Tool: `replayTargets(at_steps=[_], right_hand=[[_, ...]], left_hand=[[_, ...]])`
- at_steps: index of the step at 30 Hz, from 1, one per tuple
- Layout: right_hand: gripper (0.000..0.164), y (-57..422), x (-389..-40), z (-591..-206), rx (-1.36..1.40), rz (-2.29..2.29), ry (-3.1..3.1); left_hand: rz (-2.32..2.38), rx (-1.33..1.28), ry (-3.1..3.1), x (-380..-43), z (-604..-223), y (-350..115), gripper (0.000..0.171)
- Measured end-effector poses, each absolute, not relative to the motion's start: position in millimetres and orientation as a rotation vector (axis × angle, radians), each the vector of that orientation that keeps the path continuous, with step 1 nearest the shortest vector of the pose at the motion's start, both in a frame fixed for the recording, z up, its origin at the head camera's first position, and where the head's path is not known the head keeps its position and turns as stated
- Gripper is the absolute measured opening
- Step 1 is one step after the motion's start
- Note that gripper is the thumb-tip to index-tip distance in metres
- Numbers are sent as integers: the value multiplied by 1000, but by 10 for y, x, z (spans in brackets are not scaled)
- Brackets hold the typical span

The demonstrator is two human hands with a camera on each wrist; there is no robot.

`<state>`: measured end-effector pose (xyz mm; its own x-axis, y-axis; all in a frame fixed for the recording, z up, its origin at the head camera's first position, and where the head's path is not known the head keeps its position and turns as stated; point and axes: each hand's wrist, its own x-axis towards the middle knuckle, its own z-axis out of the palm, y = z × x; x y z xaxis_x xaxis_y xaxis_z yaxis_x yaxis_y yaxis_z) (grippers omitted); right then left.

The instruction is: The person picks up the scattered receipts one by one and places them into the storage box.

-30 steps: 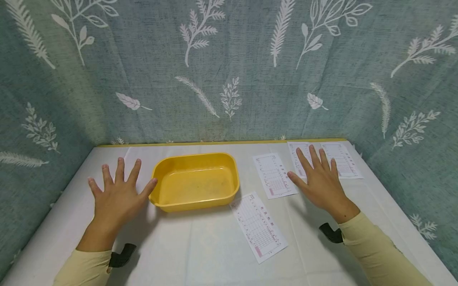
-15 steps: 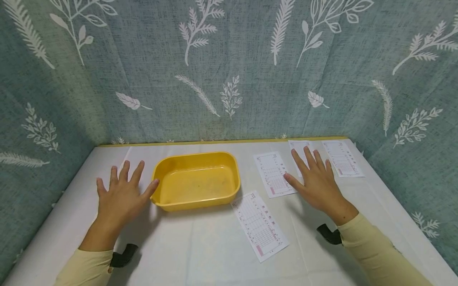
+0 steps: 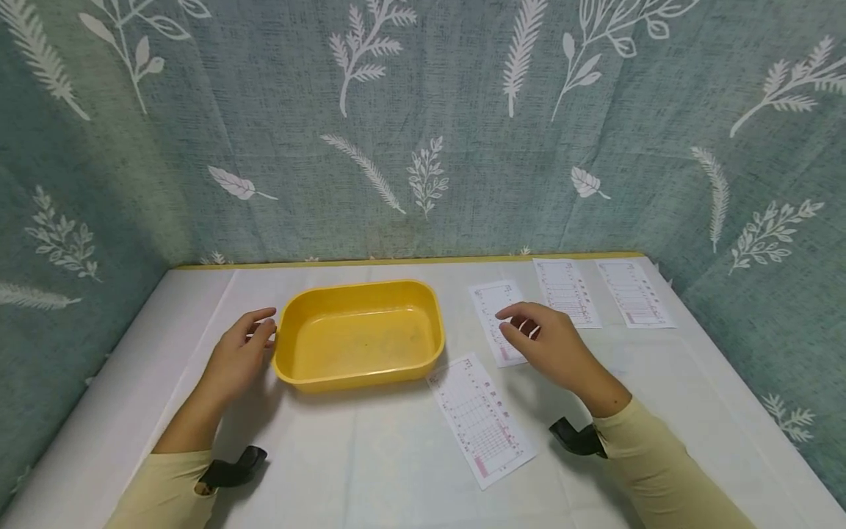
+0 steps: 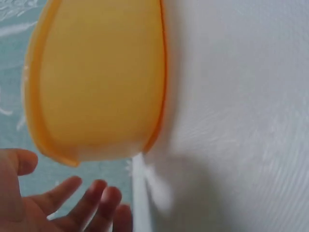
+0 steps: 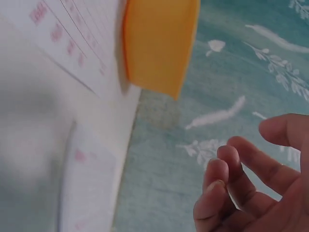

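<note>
Gap btw half-wide L grip & tub plain only in L wrist cam, R grip narrow

Your right hand covers part of one paper slip in the head view, where the print on the other slips is too small to read and the bottom edge cuts off your sleeves. Some fingers of your left hand hide behind others. Both wrist views crop the yellow tray at the top, and the right one blurs the print
</note>
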<state>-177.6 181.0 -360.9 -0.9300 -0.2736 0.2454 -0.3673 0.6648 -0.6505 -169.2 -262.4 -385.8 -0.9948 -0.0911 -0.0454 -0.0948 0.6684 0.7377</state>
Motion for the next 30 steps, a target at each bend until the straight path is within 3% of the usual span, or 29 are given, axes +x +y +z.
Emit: replayTargets(at_steps=[22, 30], right_hand=[[36, 1598, -1887, -3965, 686, 1154, -3080], [50, 1624, -1936, -4031, 781, 1105, -3182]], left_hand=[[1522, -3, 2516, -1817, -4104, -2846, 60], [1593, 7, 2431, -1807, -4125, -2915, 63]])
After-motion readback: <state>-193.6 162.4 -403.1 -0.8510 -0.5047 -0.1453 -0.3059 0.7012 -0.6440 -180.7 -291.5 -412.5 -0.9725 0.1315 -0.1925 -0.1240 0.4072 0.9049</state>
